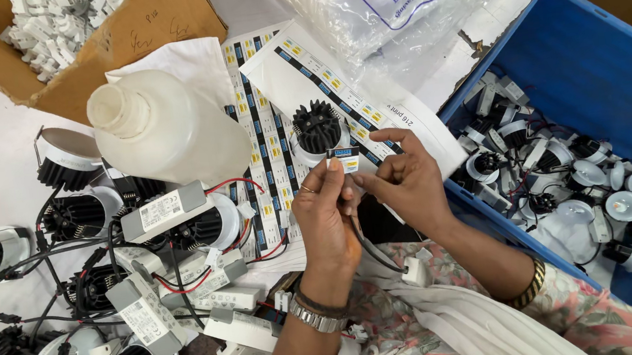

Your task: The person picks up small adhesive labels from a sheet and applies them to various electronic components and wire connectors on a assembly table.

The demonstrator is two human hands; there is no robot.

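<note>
A small rectangular sticker label [344,159], white with a dark band along its top and a yellow patch beneath, is held upright in the air, pinched at its two sides between fingertips. It faces the camera, roughly level. Below it a dark cable [372,249] hangs down in a curve to a small white plastic connector [415,271], which rests over the floral cloth near the desk's near edge.

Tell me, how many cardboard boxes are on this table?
1. The cardboard box sits at the top left, holding small white parts. The other container, at right, is a blue plastic bin. Others may lie out of view.
</note>
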